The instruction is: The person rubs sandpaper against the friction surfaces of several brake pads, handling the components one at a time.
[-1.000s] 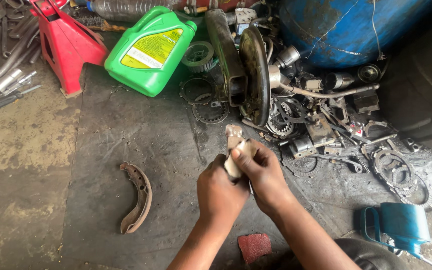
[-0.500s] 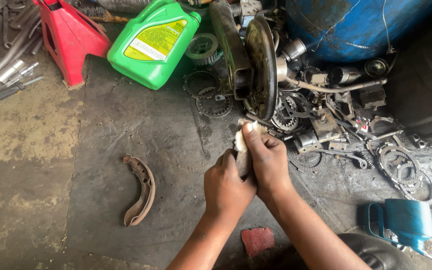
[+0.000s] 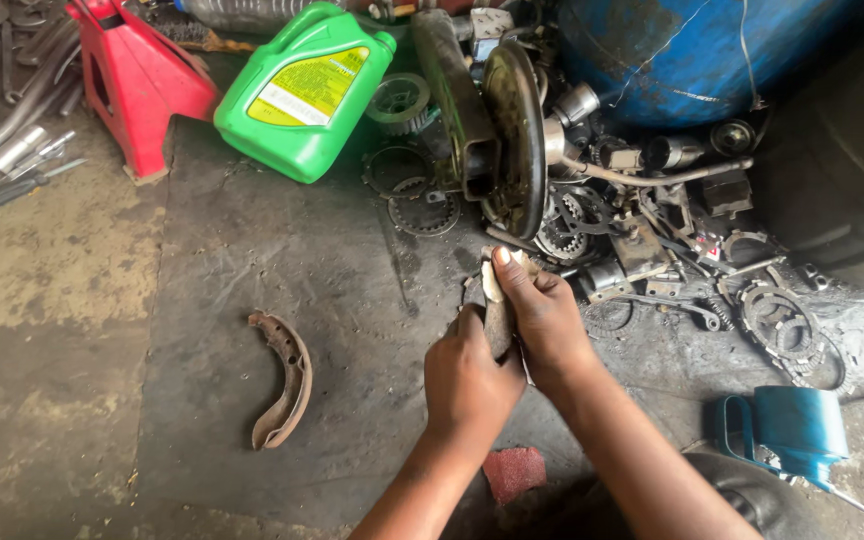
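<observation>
beside the blue drum [image 3: 712, 50] and green oil jug [image 3: 302, 95], left hand [image 3: 467, 375] and right hand [image 3: 542, 315] both clench a brake shoe [image 3: 497, 315] above the floor; greasy fingers could let it slip.

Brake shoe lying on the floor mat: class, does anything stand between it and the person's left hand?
Nothing visible does. The brake shoe lies alone on the dark mat, apart from the left hand, with only bare mat between them. Both hands are occupied, though: left and right hand grip a small curved part.
</observation>
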